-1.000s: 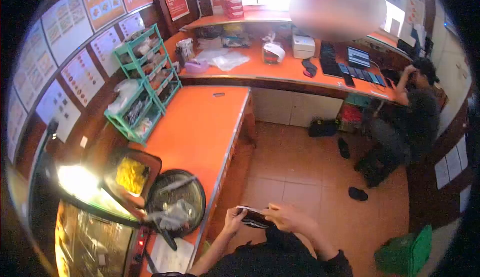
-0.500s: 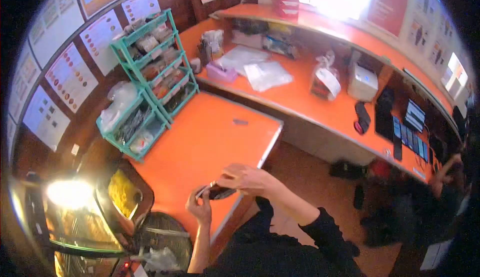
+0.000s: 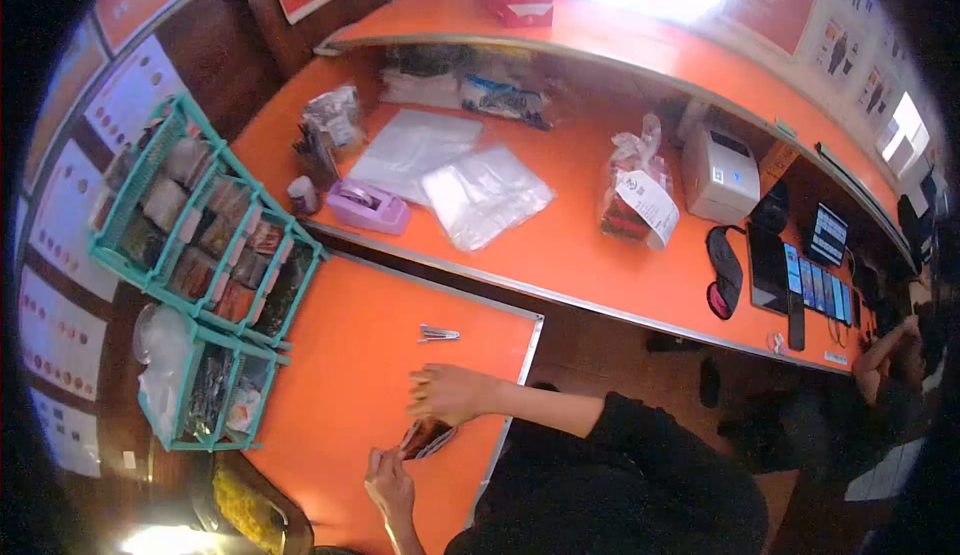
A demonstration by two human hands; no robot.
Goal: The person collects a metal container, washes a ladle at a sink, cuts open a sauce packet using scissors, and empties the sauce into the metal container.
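A small dark brown pouch (image 3: 428,439) with a pale edge hangs over the near part of the orange table. My left hand (image 3: 390,485) pinches its lower left corner between thumb and fingertips. Just above the pouch is my right hand (image 3: 450,393), palm down, with its fingers reaching left and slightly apart. It covers the pouch's upper part, and its thumb is hidden; whether it touches the pouch I cannot tell. Beyond the right hand, a small stapler (image 3: 438,333) lies on the tabletop.
Teal stacked baskets (image 3: 200,305) with packets stand left. The long counter (image 3: 560,255) carries a purple tape dispenser (image 3: 368,207), plastic bags (image 3: 490,195), a tied bag (image 3: 637,200), a white printer (image 3: 722,175) and several phones (image 3: 822,285). Another person (image 3: 885,380) is at far right.
The view has swung and moved closer to the counter. My right hand has gone from gripping at the pouch to fingers stretched over it. My left hand still pinches the corner.
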